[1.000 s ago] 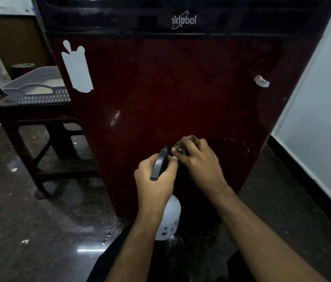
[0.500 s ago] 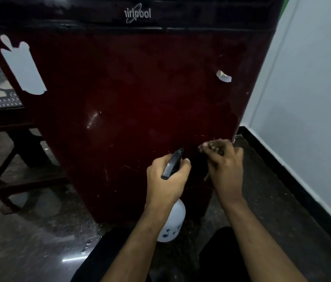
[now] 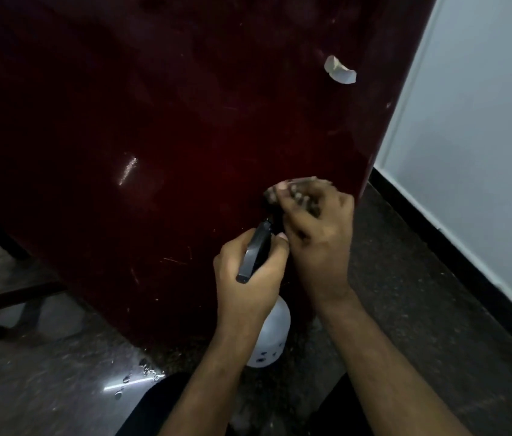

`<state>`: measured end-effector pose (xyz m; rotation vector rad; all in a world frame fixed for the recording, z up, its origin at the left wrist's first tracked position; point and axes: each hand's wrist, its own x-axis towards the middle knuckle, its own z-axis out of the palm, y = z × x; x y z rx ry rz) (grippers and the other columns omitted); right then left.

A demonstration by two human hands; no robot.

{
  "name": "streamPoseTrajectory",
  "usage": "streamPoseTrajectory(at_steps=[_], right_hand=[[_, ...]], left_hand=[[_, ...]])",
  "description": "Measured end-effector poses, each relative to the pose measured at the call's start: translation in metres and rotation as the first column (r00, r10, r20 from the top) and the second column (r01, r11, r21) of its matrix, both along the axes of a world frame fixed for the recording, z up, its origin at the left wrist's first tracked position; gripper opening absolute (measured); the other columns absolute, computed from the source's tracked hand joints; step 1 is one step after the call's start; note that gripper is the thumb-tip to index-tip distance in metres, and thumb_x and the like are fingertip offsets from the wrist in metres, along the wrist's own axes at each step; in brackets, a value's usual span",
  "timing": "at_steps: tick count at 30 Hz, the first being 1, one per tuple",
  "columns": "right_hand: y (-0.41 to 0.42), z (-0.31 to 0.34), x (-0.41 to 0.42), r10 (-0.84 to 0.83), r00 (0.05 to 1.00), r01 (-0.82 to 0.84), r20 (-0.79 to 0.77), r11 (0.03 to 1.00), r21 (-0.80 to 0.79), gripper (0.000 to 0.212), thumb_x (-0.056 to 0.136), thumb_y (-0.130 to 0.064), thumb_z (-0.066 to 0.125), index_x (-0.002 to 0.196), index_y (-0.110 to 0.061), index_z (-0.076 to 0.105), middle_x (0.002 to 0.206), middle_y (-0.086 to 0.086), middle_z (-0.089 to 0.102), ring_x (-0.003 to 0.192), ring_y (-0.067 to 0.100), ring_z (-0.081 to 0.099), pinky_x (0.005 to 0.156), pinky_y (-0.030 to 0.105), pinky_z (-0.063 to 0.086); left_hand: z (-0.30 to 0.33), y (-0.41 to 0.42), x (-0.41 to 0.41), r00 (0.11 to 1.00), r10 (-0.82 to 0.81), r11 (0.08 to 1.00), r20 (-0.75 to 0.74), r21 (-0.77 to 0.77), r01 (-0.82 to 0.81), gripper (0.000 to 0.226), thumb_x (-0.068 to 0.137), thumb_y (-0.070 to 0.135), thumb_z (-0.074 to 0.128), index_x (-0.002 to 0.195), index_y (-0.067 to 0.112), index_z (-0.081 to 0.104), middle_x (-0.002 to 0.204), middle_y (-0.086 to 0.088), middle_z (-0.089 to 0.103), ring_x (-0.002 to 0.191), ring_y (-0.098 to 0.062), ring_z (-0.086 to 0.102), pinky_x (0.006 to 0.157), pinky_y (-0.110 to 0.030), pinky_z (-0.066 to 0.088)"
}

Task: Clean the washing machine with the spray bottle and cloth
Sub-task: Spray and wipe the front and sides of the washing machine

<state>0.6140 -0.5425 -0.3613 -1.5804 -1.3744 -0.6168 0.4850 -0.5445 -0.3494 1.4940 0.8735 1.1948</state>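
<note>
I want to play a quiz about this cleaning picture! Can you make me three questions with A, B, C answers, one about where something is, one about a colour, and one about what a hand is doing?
1. Where is the torn white sticker?
A. on the floor
B. high on the machine, near its right edge
C. on the bottle

2. What colour is the machine front?
A. dark red
B. green
C. yellow

3. What is the left hand doing?
A. lying flat on the floor
B. hanging free
C. holding the bottle by its black trigger top

Answers: 1 B, the sticker sits on the panel above both hands. 2 A, the whole panel looks deep red. 3 C, its fingers curl round the black top, with the white bottle hanging below; the right hand holds the cloth against the panel.
</note>
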Motion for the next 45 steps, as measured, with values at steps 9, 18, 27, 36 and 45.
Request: streamPoseTrajectory(at_steps=[9,18,27,36,45], right_hand=[[-0.017,-0.049,0.020,-0.075,0.990,0.071,-0.117,0.997,-0.038,0.033,0.092,-0.017,0.074,0.125,-0.020,0.072,0.123,0.010,0.064,0.104,0.031,0.056,0.080,0.033,0.046],[-0.017,-0.036,0.040,-0.070,0.979,0.096,-0.194,0.987,0.127,0.030,0.095,-0.012,0.069,0.123,-0.022,0.073,0.122,0.006,0.065,0.111,0.030,0.059,0.087,0.041,0.053],[-0.024,-0.043,0.057,-0.160,0.987,0.161,-0.007,0.987,0.025,0.025,0.093,-0.018,0.076,0.117,-0.022,0.078,0.121,0.005,0.067,0.105,0.031,0.057,0.081,0.036,0.049],[-0.026,-0.051,0.058,-0.143,0.985,0.145,0.095,0.989,-0.020,0.038,0.091,-0.005,0.075,0.124,-0.022,0.074,0.124,0.012,0.063,0.107,0.034,0.052,0.077,0.037,0.050],[-0.027,-0.072,0.042,0.046,0.983,-0.002,0.178,0.972,-0.236,0.033,0.089,-0.020,0.078,0.122,-0.023,0.074,0.117,0.007,0.062,0.100,0.027,0.053,0.067,0.037,0.051]], left_hand=[[-0.020,0.005,0.017,0.993,-0.114,0.990,-0.018,0.083,0.115,0.027,0.105,0.016,0.065,0.082,0.003,0.065,0.067,-0.018,0.057,0.061,-0.044,0.053,0.053,-0.047,0.043],[-0.036,0.003,0.030,0.988,-0.149,0.987,-0.049,0.059,0.151,0.038,0.105,0.023,0.067,0.071,0.009,0.057,0.059,-0.005,0.051,0.055,-0.033,0.049,0.053,-0.048,0.040],[-0.025,0.002,0.034,0.981,-0.193,0.970,-0.018,0.144,0.194,0.036,0.104,0.019,0.068,0.072,0.005,0.061,0.060,-0.011,0.055,0.054,-0.034,0.053,0.050,-0.042,0.042],[-0.041,-0.001,0.014,0.985,-0.169,0.982,-0.044,0.084,0.172,0.038,0.104,0.020,0.067,0.073,0.000,0.058,0.060,-0.018,0.050,0.054,-0.042,0.047,0.050,-0.046,0.039],[-0.057,-0.003,-0.007,0.996,-0.083,0.996,-0.017,0.043,0.084,0.040,0.102,0.012,0.067,0.065,0.008,0.052,0.054,-0.003,0.044,0.048,-0.028,0.037,0.049,-0.033,0.032]])
